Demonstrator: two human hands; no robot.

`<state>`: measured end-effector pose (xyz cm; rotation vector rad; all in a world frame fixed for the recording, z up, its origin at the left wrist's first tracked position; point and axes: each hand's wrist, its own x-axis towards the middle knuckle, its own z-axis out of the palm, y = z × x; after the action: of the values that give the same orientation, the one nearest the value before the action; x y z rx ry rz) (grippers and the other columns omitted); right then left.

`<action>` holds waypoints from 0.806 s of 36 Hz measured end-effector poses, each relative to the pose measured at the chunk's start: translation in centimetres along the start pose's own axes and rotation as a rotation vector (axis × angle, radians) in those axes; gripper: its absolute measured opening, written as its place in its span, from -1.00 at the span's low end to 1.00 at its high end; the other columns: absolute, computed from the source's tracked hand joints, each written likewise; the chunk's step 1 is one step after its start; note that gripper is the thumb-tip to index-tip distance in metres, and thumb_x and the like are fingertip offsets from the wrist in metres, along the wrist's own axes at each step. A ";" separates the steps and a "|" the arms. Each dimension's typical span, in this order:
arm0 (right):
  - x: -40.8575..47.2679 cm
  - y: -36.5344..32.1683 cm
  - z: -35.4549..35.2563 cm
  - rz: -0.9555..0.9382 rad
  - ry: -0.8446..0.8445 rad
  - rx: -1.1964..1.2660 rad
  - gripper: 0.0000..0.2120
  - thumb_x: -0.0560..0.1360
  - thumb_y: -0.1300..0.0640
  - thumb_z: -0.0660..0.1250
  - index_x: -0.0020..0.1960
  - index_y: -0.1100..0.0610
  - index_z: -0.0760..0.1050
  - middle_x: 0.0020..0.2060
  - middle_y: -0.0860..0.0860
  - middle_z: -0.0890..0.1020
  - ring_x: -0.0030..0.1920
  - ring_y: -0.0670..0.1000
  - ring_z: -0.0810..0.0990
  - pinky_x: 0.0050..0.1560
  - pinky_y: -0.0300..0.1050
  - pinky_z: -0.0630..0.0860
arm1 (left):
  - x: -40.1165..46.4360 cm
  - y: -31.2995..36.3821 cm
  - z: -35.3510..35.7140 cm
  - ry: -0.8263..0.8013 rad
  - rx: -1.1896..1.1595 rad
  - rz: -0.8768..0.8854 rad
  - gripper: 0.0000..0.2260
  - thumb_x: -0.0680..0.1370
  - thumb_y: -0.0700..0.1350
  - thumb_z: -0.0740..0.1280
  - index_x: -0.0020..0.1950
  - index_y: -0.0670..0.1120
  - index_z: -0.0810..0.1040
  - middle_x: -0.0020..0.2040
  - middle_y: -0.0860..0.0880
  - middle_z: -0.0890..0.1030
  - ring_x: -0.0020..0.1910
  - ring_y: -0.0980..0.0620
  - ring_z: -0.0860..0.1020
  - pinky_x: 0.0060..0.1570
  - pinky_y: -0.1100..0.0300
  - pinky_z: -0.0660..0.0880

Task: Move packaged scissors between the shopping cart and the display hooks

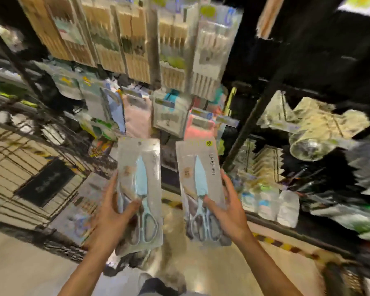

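I hold two clear packs of light-blue scissors upright in front of the display. My left hand (113,212) grips the lower half of the left scissors pack (140,167), thumb across its front. My right hand (229,208) grips the right scissors pack (198,167) the same way, fingers behind it. The two packs stand side by side, a small gap apart, their tops just below the hanging goods on the display hooks (171,116). The wire shopping cart (19,163) stands at the left. The picture is blurred.
Rows of packaged goods hang above on the rack (124,43). A black shelf post (250,122) runs diagonally to the right of the packs, with bagged items (314,124) on the shelves beyond it. Pale floor with a yellow-black stripe (282,244) lies below.
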<state>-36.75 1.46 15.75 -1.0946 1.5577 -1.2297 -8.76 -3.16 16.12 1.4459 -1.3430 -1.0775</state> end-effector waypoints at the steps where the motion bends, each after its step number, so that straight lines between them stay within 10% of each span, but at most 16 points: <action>1: -0.7 0.1 -1.7 -0.006 0.022 0.010 -0.24 0.53 0.18 0.46 0.51 -0.32 0.16 0.38 -0.43 0.35 0.33 -0.40 0.41 0.11 -0.40 0.53 | -0.2 0.7 1.4 -0.015 0.022 0.022 -0.22 0.48 -0.10 0.50 0.59 0.21 0.19 0.44 0.36 0.30 0.33 0.41 0.33 0.33 0.26 0.27; 5: -3.9 0.6 -9.2 -0.039 0.122 0.024 -0.22 0.52 0.20 0.46 0.56 -0.24 0.15 0.45 -0.30 0.38 0.38 -0.29 0.44 0.15 -0.40 0.51 | -1.9 2.5 7.9 -0.119 -0.024 0.093 -0.25 0.48 -0.13 0.49 0.57 0.20 0.23 0.45 0.36 0.37 0.35 0.48 0.36 0.22 0.55 0.34; 12: -10.2 1.3 -23.1 -0.051 0.333 0.059 -0.22 0.50 0.25 0.48 0.56 -0.17 0.19 0.36 -0.16 0.51 0.24 -0.32 0.54 0.05 -0.41 0.55 | -7.7 7.7 21.4 -0.314 -0.087 0.161 -0.25 0.49 -0.16 0.48 0.56 0.22 0.21 0.47 0.35 0.35 0.41 0.41 0.34 0.40 0.15 0.40; 16: -12.4 1.5 -30.0 -0.092 0.427 0.052 -0.21 0.49 0.23 0.49 0.55 -0.19 0.20 0.25 -0.41 0.52 0.19 -0.39 0.54 0.03 -0.42 0.55 | -10.5 11.3 28.0 -0.398 -0.089 0.241 -0.24 0.51 -0.20 0.48 0.57 0.23 0.21 0.45 0.46 0.32 0.43 0.43 0.29 0.26 0.54 0.31; 23: -16.0 1.6 -40.7 -0.155 0.596 0.028 -0.21 0.48 0.23 0.50 0.52 -0.24 0.20 0.28 -0.36 0.50 0.21 -0.38 0.52 0.07 -0.41 0.55 | -13.9 17.3 37.5 -0.499 -0.088 0.353 -0.23 0.51 -0.14 0.48 0.59 0.24 0.16 0.54 0.22 0.31 0.45 0.30 0.35 0.35 0.30 0.41; 29: -16.7 1.3 -47.2 -0.191 0.649 0.031 -0.20 0.49 0.20 0.50 0.55 -0.25 0.20 0.30 -0.41 0.49 0.29 -0.29 0.52 0.12 -0.34 0.57 | -14.7 21.4 42.9 -0.554 -0.092 0.413 -0.23 0.51 -0.16 0.48 0.57 0.29 0.17 0.27 0.63 0.35 0.26 0.55 0.39 0.14 0.49 0.47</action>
<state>-77.79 29.10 23.57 -0.8784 1.9221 -1.8606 -56.33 9.00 26.49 0.7674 -1.8482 -1.2819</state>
